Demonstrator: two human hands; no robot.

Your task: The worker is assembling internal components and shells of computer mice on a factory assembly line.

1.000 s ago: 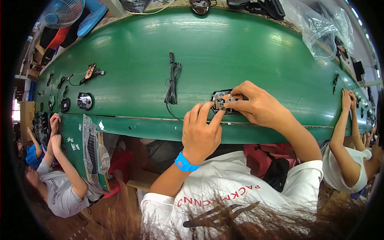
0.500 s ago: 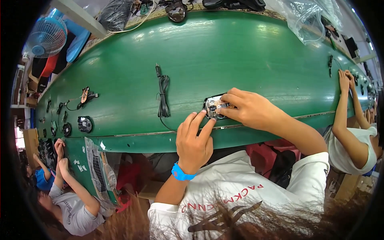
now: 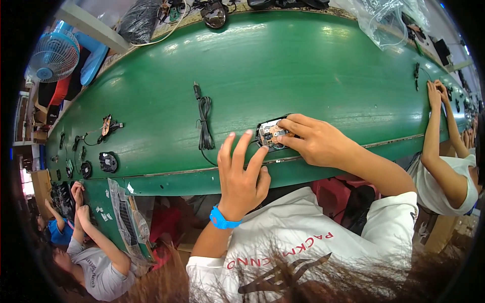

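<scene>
Fan in pale blue stands at the far left, beyond the end of the long green table. Below it a person in a grey shirt reaches up to the table's edge. On the green surface near that end lie a few small black parts and a little board with wires. Further along, a bundled black cable lies with its plug pointing away from the wearer.

The left hand, with a blue wristband on its wrist, hovers over the table's near edge, fingers spread and raised, pinching nothing. Its forefinger tip comes just beside the small black device, which sits on the table near the front edge with its inner circuit board showing. The right hand rests on that device from the right, fingers pressed together, their tips on the board; whether it pinches a part there cannot be told.

Clear plastic bags lie at the table's far rim. At the far right another person in a white shirt stretches both arms up onto the table.
</scene>
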